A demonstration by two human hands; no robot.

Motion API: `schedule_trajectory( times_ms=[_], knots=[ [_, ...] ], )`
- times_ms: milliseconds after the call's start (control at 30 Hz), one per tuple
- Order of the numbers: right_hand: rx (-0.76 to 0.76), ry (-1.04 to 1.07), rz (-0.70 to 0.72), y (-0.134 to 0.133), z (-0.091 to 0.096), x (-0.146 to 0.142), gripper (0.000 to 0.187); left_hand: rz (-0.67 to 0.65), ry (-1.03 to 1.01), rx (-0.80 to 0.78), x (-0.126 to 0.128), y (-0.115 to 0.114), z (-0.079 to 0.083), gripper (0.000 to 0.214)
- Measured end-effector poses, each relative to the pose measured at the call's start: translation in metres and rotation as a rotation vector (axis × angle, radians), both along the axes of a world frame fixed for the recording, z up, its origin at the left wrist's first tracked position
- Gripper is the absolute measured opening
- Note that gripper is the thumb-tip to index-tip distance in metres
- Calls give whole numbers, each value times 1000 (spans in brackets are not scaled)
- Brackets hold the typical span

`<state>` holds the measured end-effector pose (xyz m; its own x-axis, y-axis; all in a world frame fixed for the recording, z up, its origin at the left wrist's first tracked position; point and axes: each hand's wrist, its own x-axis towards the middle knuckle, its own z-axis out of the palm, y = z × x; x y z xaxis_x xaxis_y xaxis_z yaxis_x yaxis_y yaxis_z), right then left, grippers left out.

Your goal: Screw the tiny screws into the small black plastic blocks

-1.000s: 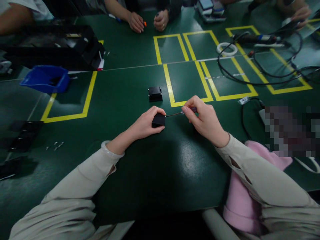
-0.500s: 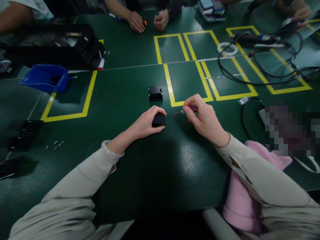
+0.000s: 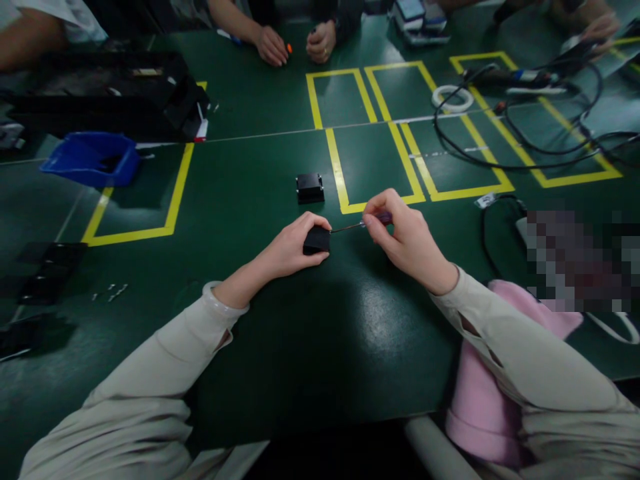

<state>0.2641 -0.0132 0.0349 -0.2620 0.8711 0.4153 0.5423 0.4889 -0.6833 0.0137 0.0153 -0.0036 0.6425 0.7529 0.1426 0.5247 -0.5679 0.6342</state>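
Observation:
My left hand (image 3: 293, 248) grips a small black block (image 3: 317, 241) on the green table, with thumb and fingers around its ends. In my right hand (image 3: 400, 230) is a screwdriver (image 3: 350, 227), its handle pinched between thumb and fingers. The thin shaft points left, and its tip meets the upper right edge of the block. A second black block (image 3: 310, 188), with small shiny metal bits at its sides, sits just beyond my left hand. Several small screws (image 3: 111, 292) lie on the table to the left.
At the left are a blue bin (image 3: 93, 159), a long black tray (image 3: 110, 93) and black parts (image 3: 50, 273). Cables (image 3: 520, 163) and a white ring (image 3: 453, 99) lie right, with pink cloth (image 3: 480, 387) by my right arm. Co-workers' hands (image 3: 273, 45) rest across the table.
The view has shifted very slightly. Both hands, the block and the screwdriver keep nearly the same positions, with the tip still at the block's edge.

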Motion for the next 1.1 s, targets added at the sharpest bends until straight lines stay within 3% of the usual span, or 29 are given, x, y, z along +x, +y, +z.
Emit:
schedule_trajectory(
  times_ms=[133, 300, 500, 633, 900, 1100],
  knots=[
    [-6, -2, 0, 1, 0, 1, 15, 0, 5, 3, -1, 0, -1, 40],
    [-2, 4, 19, 0, 1, 0, 2, -10, 7, -2, -1, 0, 0, 41],
    [-16, -26, 14, -1, 1, 1, 11, -9, 13, -12, 0, 1, 1, 38],
    [-6, -19, 16, -1, -1, 0, 4, -12, 3, -5, 0, 0, 0, 37],
    [7, -141, -25, -3, 1, 1, 11, -20, -2, 8, -1, 0, -1, 39],
    [29, -117, -8, -4, 1, 0, 6, -26, -11, 14, 0, -1, 1, 37]
  ],
)
